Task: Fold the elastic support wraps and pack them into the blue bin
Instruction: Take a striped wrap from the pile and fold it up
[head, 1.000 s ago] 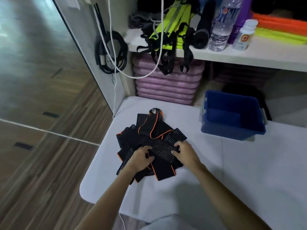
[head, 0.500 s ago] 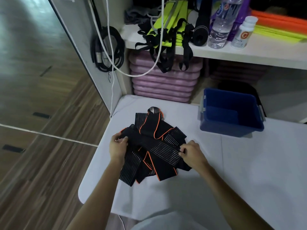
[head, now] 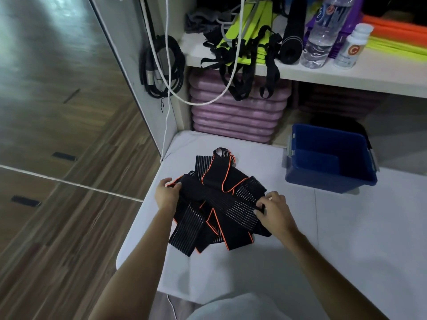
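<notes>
The left hand pinches one end of the top wrap and the right hand pinches the other end, probably to pull it straight for folding. The grip of each hand is closed on this wrap, above the pile of wraps on the white bench. To the right, the blue bin appears to hold nothing.

shelf: water bottle, white pill bottle, black-and-yellow straps | under shelf: stacked pink mats | wall: coiled black cable, white cord | wooden floor
</notes>
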